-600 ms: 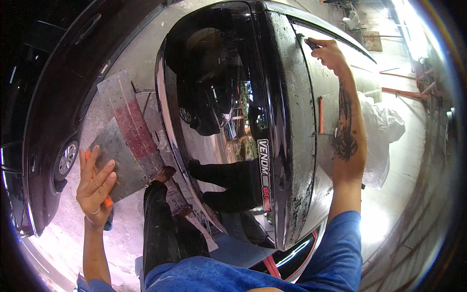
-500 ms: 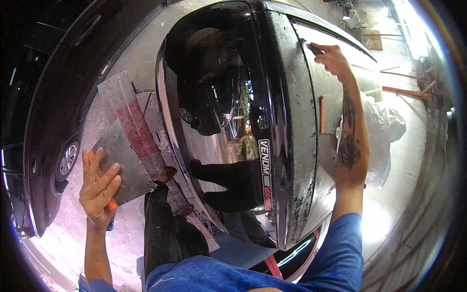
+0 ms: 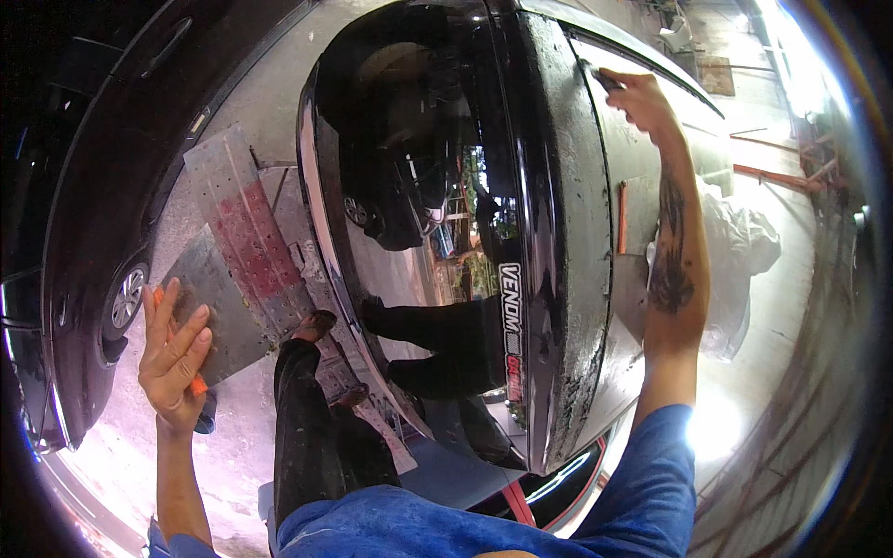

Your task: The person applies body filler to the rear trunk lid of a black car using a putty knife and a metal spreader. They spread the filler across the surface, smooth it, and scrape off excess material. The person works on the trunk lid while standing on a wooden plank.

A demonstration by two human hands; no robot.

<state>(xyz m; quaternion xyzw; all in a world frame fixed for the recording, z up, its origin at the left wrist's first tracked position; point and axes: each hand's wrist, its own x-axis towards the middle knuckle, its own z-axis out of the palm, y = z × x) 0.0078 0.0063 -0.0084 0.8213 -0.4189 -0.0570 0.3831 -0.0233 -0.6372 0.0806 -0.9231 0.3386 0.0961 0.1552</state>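
My left hand [image 3: 172, 353] grips a flat grey metal plate [image 3: 223, 307] by its orange edge piece [image 3: 197, 381], held out at the lower left, with specks of material on it. My right hand [image 3: 646, 102] is raised at the upper right, closed on a small dark tool [image 3: 611, 82] at a groove beside a rough grey strip [image 3: 572, 242] on the black vehicle. A white panel [image 3: 623, 153] lies just right of that groove. The glossy dark glass [image 3: 409, 112] to the left of the strip reflects another car and my legs.
A black car [image 3: 98, 167] stands along the left. My feet [image 3: 314, 325] are on a perforated metal plank [image 3: 246, 232] with red paint. A pale crumpled cover [image 3: 744, 251] and red metal bars [image 3: 777, 175] are at the right. Another red-trimmed vehicle [image 3: 558, 488] shows below.
My left hand and plate have shifted a little left. My right hand and its tool sit slightly farther right, as does the whole vehicle in the view.
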